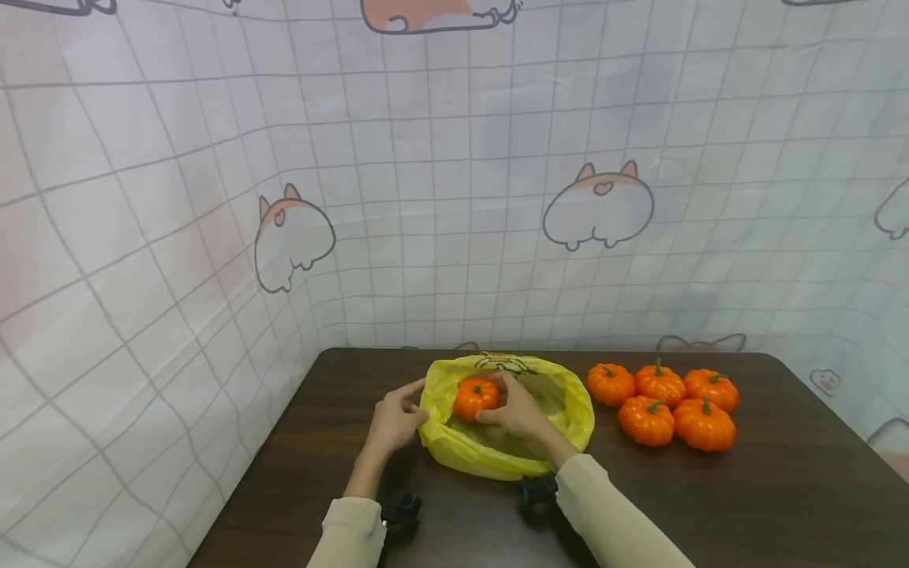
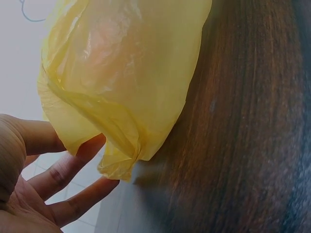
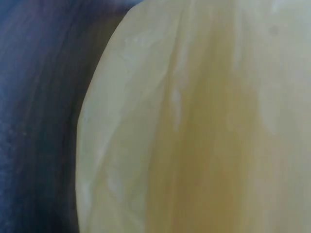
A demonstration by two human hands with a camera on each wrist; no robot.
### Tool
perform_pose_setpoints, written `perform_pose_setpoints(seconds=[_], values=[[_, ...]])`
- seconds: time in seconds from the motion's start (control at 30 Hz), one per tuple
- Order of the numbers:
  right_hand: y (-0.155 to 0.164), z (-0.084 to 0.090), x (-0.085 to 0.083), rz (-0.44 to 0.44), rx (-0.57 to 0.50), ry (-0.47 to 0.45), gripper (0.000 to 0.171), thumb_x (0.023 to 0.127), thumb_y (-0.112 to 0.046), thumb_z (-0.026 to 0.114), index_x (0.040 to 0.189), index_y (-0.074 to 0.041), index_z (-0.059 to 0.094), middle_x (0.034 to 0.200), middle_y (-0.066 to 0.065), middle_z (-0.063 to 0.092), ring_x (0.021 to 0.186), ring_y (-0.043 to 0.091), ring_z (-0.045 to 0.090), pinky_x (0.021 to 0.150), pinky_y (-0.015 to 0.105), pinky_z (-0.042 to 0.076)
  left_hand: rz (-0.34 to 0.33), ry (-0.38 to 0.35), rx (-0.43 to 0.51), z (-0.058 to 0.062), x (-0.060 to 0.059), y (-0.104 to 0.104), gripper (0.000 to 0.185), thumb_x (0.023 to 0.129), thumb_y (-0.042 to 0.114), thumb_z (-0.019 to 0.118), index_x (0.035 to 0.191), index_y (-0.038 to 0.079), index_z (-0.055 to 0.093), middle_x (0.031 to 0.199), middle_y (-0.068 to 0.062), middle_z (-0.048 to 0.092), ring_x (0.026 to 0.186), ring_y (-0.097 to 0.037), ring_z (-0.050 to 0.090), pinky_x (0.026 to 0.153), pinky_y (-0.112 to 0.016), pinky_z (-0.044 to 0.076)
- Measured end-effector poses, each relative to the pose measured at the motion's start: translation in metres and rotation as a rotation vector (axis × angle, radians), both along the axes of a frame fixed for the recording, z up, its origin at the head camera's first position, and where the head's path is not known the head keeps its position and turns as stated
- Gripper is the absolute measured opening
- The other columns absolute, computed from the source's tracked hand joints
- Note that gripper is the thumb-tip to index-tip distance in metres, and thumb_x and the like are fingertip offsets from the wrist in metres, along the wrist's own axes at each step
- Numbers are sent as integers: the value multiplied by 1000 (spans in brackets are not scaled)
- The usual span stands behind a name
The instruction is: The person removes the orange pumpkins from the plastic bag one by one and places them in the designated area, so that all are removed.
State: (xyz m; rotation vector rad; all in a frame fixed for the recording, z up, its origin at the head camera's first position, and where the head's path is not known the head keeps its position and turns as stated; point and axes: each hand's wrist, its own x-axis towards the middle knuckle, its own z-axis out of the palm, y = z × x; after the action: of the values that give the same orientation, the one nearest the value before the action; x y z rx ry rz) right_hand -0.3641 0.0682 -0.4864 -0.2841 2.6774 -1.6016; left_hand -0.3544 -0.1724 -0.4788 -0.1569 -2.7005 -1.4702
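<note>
A yellow plastic bag (image 1: 490, 465) lies with its mouth wide open on the dark table. At its left edge my left hand (image 1: 393, 422) holds the rim; in the left wrist view, that hand's fingers (image 2: 58, 174) stand at the crumpled bag edge (image 2: 119, 141). Over the opening, my right hand (image 1: 521, 410) grips a small orange pumpkin (image 1: 476, 398) from its right side, thumb below and fingers above. Yellow film (image 3: 194, 116) fills most of the right wrist view and hides the right hand there.
Several more orange pumpkins with green stems, one of them the front right pumpkin (image 1: 705, 426), sit grouped to the right of the bag. The brown wooden table (image 1: 781, 489) ends at a white grid-patterned curtain (image 1: 454, 237) behind and at the left.
</note>
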Motion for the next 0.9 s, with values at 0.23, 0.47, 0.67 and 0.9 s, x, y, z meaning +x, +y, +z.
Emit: perform_pose_setpoints(seconds=[0.23,0.47,0.67,0.9], values=[[7,7,14,38,-36,-8,70,75,-19,82,135,-19,45,139,15,48,120,32,53,90,46,50,15,3,-10,0,2,-1,57,85,10,68,137,31,55,80,-5,67,50,-14,48,47,-27,41],[14,18,28,51,-55,-5,68,74,-19,83,132,-21,47,135,15,49,114,32,57,85,44,53,9,19,-16,0,0,-1,57,85,12,69,137,32,54,78,-5,66,47,-12,45,45,-27,40],[23,22,36,82,-89,14,66,75,-19,83,131,-22,48,135,17,48,111,34,58,83,43,54,9,21,-19,0,0,-2,57,86,12,68,137,31,54,76,-4,66,46,-12,44,45,-27,39],[35,30,49,114,-86,58,70,74,-19,83,133,-20,47,134,17,49,106,31,60,84,42,54,8,8,-18,-2,0,-2,57,86,13,69,137,32,54,79,-5,67,49,-13,46,47,-27,40]])
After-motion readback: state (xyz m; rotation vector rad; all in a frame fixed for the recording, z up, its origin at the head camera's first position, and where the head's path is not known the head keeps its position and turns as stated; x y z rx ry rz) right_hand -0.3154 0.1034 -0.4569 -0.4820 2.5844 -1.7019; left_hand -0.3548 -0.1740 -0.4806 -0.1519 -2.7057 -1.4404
